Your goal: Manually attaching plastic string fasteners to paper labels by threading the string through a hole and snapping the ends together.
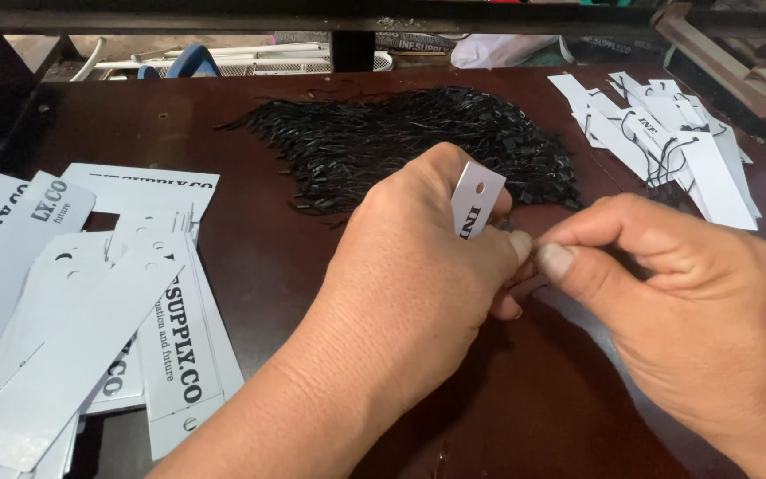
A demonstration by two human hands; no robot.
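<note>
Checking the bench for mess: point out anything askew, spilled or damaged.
Nothing looks damaged or spilled. The blank white tags at the left lie fanned and overlapping, not squared. The black strings sit in a loose heap. The left hand holds one tag upright; the right hand pinches beside it.

On the dark brown wooden table point(250, 257), a heap of thin black plastic string loops point(401, 142) lies near the far edge. Loose white card tags point(90, 328) overlap at the left edge. White card tags already strung point(676, 142) lie at the far right corner.
</note>
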